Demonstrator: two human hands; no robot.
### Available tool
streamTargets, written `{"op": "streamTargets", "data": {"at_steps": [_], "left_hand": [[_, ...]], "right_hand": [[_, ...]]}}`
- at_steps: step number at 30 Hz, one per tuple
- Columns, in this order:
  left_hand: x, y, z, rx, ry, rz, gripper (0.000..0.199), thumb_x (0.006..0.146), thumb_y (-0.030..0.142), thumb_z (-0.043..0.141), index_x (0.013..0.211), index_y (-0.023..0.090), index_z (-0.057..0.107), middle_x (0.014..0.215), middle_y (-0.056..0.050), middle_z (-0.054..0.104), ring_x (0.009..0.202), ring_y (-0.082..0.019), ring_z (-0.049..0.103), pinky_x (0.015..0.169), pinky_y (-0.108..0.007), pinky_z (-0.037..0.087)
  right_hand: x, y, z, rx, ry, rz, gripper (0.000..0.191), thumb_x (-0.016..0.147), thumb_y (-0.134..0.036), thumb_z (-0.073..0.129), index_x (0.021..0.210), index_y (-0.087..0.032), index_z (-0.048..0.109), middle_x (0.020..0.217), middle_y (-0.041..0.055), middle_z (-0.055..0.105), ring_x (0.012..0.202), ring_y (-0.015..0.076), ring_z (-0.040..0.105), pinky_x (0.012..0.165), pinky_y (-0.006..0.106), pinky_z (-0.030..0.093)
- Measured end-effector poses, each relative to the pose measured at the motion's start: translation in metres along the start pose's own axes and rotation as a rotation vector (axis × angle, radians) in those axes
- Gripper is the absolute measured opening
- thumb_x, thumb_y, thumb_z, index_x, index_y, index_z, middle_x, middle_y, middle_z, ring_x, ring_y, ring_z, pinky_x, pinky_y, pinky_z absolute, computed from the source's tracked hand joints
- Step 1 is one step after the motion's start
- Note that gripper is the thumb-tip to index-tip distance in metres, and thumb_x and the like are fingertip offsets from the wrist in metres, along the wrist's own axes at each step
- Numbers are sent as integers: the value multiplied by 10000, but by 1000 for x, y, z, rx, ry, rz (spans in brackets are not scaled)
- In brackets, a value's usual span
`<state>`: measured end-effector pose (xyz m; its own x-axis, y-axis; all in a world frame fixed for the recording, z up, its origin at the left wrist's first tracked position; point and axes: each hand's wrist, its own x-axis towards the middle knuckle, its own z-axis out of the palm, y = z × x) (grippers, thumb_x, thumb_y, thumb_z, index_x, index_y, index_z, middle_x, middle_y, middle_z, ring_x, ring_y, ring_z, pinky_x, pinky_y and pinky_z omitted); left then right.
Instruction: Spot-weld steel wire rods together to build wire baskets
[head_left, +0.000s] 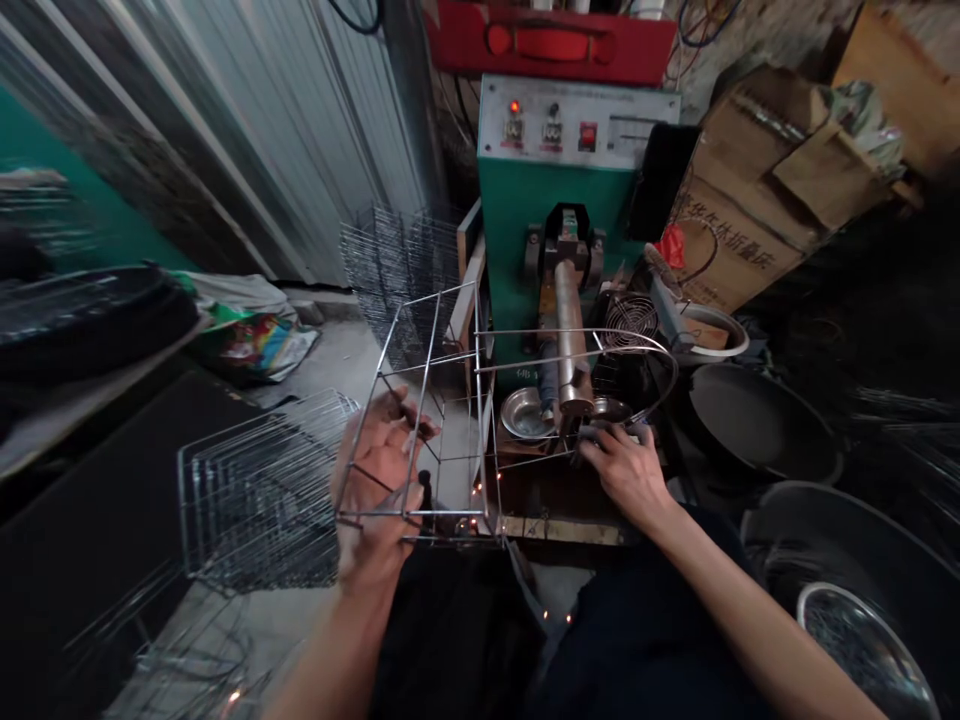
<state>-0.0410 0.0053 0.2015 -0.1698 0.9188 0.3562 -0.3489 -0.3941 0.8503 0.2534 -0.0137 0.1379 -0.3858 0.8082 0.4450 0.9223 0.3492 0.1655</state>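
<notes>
- Wire basket frame (427, 420) hangs between both hands, above the wooden bench (562, 530), with its long rods reaching from the left grip toward the right grip.
- Left hand (379, 465): grip narrow and closed around the frame's near rods, with fingers (390, 430) curled over the wires.
- Right hand (622, 470): grip narrow and closed at the frame's far end, beside a curved wire hoop (645, 375); exactly which wire it pinches is hidden.
- Spot welder (559, 190): green, just beyond the right grip, with its metal electrode column (570, 330) behind the frame's rods.
- Sparks (476, 490) glow orange just right of the left grip, beneath the frame.
- Steel dish (525, 412) lies on the bench, between the grips.
- Wire racks (262, 490) are stacked left of the left grip, and more wire racks (401, 270) stand beyond it.
- Black wok (757, 420) sits right of the right grip, with a cardboard box (750, 200) farther beyond.
</notes>
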Motion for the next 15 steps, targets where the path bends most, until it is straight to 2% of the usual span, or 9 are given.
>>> {"op": "streamTargets", "data": {"at_steps": [3, 6, 11, 15], "left_hand": [[2, -1, 3, 6, -4, 23, 708, 553, 511, 940, 1206, 355, 717, 1242, -62, 608, 1085, -288, 586, 1059, -477, 519], [10, -4, 6, -27, -27, 49, 668, 577, 517, 907, 1195, 345, 719, 1227, -78, 626, 1071, -297, 586, 1006, -498, 533], [27, -8, 6, -99, -43, 57, 628, 578, 435, 890, 1163, 271, 731, 1166, -87, 638, 999, -252, 580, 892, -397, 542], [35, -9, 4, -104, -65, 52, 640, 553, 400, 900, 1154, 256, 731, 1124, -81, 624, 993, -240, 570, 895, -377, 521]], "right_hand": [[4, 2, 0, 5, -32, 18, 254, 937, -34, 579, 999, -223, 736, 1046, 60, 757, 1033, 238, 585, 893, 401, 281], [10, 4, 4, -1, -55, 50, 220, 954, -61, 583, 1001, -211, 738, 1009, 71, 748, 993, 238, 579, 861, 391, 281], [19, 8, 12, 10, -35, 36, 188, 967, -88, 584, 1018, -187, 736, 996, 82, 742, 990, 242, 571, 857, 389, 287], [20, 9, 20, 16, -17, 50, 189, 960, -113, 594, 1034, -200, 744, 935, 82, 733, 970, 250, 561, 868, 391, 294]]}}
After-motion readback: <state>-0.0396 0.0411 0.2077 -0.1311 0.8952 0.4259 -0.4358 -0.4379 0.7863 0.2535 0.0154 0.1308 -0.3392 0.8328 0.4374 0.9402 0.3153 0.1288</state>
